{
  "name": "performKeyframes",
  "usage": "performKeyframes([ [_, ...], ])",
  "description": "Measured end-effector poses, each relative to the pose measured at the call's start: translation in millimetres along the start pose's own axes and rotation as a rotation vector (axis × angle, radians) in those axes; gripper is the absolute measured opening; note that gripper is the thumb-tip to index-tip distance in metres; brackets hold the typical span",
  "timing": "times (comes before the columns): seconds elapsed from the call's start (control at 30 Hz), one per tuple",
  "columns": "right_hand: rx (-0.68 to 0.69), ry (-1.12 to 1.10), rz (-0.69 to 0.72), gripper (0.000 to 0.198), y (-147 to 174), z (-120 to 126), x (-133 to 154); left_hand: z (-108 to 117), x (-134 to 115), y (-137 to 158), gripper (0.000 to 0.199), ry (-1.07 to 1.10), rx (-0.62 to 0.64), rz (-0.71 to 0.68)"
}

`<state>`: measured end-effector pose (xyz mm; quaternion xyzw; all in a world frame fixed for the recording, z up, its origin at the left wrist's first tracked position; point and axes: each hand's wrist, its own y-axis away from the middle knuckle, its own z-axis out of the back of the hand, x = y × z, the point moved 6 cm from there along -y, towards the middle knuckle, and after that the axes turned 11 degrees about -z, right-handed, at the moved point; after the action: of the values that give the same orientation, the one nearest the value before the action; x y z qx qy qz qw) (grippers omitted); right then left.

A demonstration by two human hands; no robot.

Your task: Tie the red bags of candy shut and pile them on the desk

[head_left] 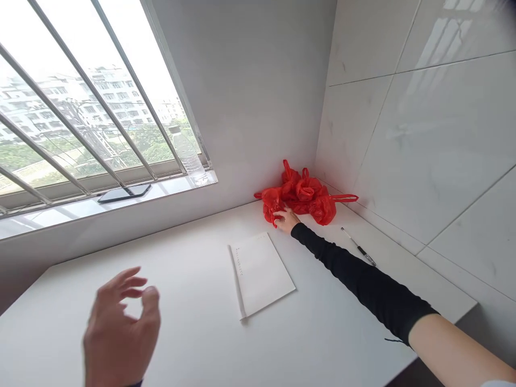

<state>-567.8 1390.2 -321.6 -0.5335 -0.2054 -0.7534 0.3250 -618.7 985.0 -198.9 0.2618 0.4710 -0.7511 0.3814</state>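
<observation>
Several knotted red plastic bags [300, 193] lie bunched in the corner where the two walls meet the white table. My right hand [287, 220], its arm in a black sleeve, reaches across to the leftmost bag, thumb and fingers closing on its front edge. Part of the grip is hidden against the red plastic. My left hand [123, 328] hovers over the table at the lower left, fingers curled but apart, holding nothing. A white notepad [264, 277] with a small column of marks lies between the hands. What the bags contain cannot be seen.
A black pen [358, 247] lies right of the bags. On the window sill are a phone [124, 193] and a clear plastic bottle [188, 156]. Metal bars [99, 97] cross the window. A tiled wall [435, 134] borders the table [193, 258] on the right.
</observation>
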Motion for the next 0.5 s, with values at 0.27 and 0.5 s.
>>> performKeyframes([
  [0.27, 0.182, -0.315, -0.083, 0.033, 44, 15, -20, -156, 2, 31, 0.033, 0.259, 0.047, 0.340],
  [0.5, 0.452, -0.540, -0.152, 0.039, 193, 48, -29, -255, -21, 126, 0.054, 0.728, 0.312, 0.640],
])
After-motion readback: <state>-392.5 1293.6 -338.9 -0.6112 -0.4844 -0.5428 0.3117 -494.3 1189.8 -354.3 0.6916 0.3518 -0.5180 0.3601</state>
